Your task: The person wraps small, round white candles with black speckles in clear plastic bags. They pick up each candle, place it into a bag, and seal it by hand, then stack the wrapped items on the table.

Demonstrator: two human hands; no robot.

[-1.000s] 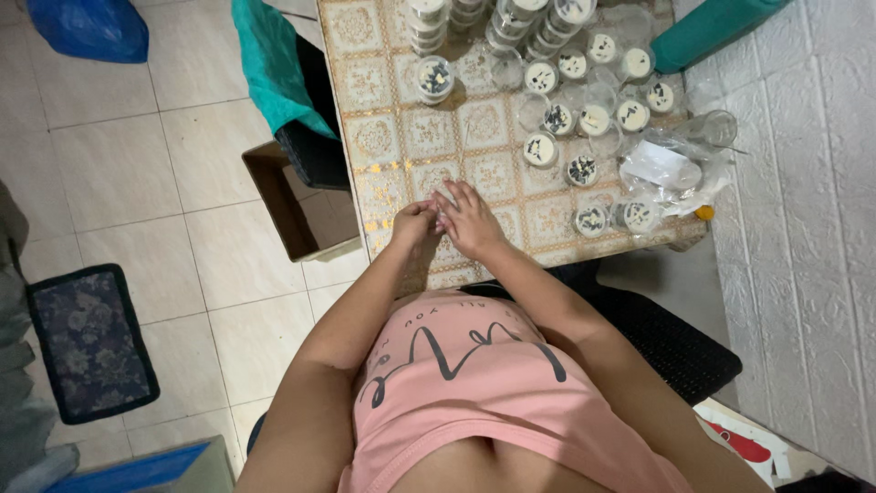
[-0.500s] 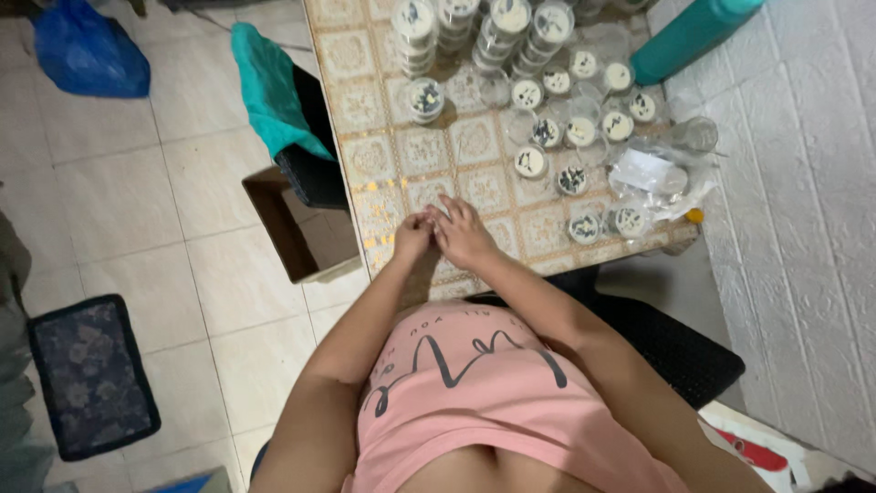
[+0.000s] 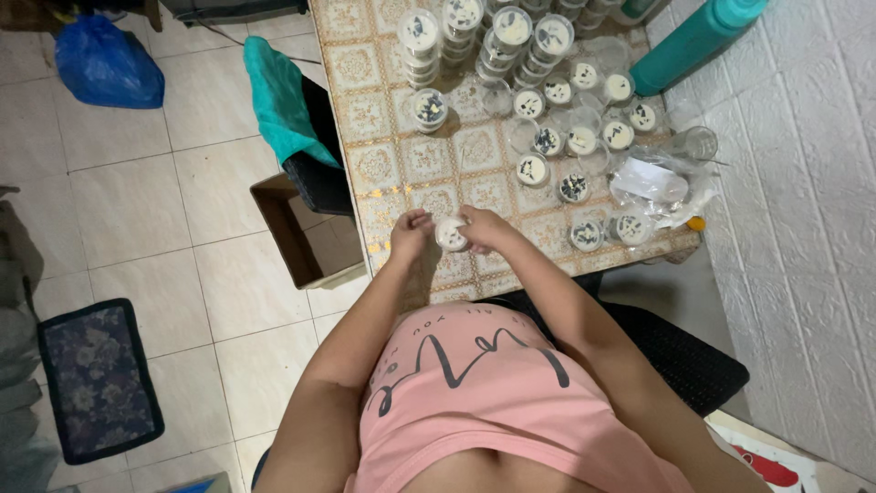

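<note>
One teal bottle (image 3: 695, 38), one cardboard box (image 3: 306, 230), one blue bag (image 3: 108, 66).

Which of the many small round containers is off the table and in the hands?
The small round container held between the left hand and right hand at the table's near edge; all others stand on the tabletop.

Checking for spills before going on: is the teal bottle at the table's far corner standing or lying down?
Lying down. The teal bottle rests on its side, slanting across the patterned table by the wall.

I see the small cup (image 3: 451, 234) of clear, glossy plastic. The table (image 3: 401, 164) has a shiny patterned plastic cover. The bag (image 3: 659, 183) is thin crinkled film; the wall (image 3: 803, 228) looks rough and matt.
</note>
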